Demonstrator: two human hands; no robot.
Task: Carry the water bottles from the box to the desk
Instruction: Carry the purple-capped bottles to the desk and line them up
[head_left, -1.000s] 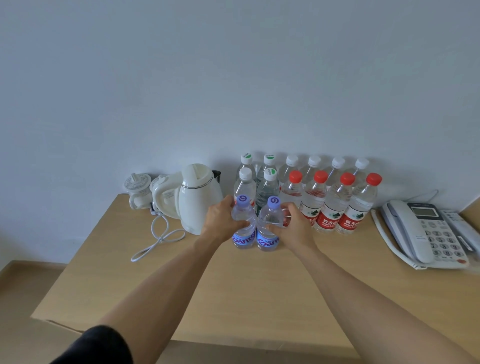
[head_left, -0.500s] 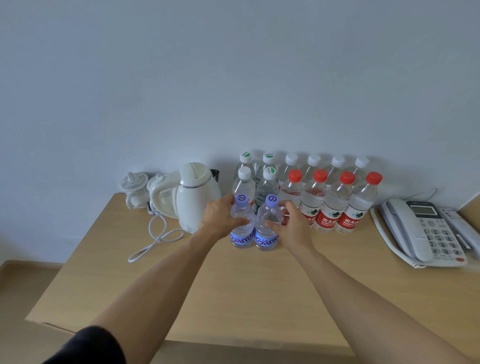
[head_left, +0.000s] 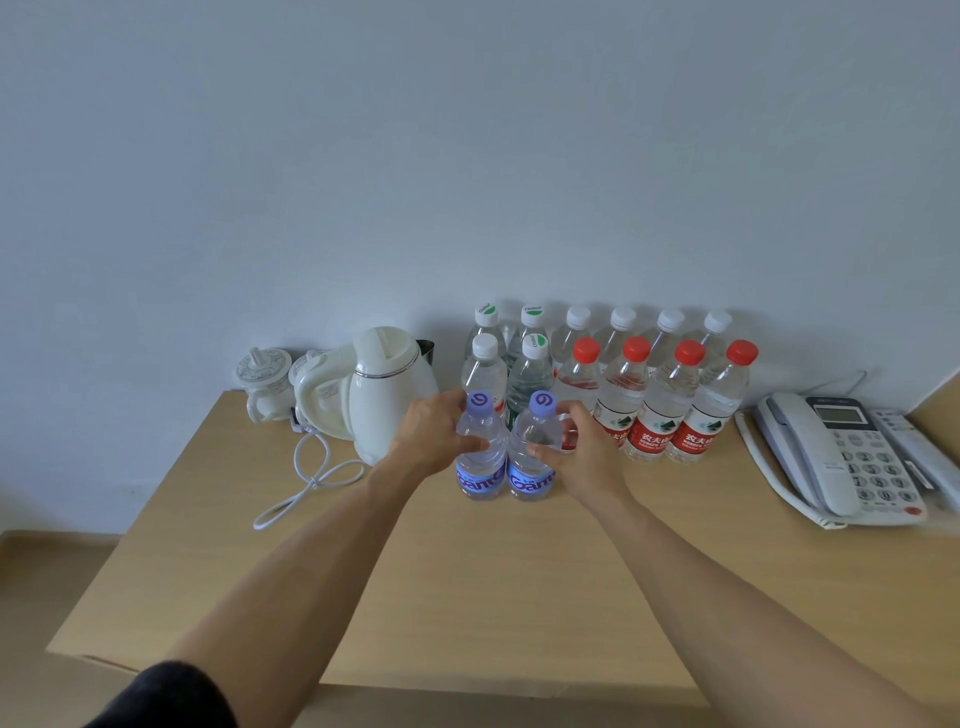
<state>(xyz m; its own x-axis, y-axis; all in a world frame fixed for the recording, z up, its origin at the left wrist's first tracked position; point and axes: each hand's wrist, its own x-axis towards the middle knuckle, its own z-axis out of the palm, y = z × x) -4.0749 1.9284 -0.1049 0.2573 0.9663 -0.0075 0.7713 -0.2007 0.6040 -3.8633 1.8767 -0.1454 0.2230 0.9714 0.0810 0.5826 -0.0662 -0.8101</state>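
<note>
Hands (head_left: 511, 441) grip two purple-capped water bottles (head_left: 480, 452) upright on desk (head_left: 467, 597).

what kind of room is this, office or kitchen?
Probably an office or hotel-room desk, not a kitchen. A corded desk phone sits on a wooden desk against a bare wall, beside an electric kettle and lidded ceramic mugs. No sink or stove is visible.

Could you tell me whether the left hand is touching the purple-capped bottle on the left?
Touching. The head view shows the left hand wrapped round the left purple-capped bottle, fingers curled across its clear body above the label.
</note>
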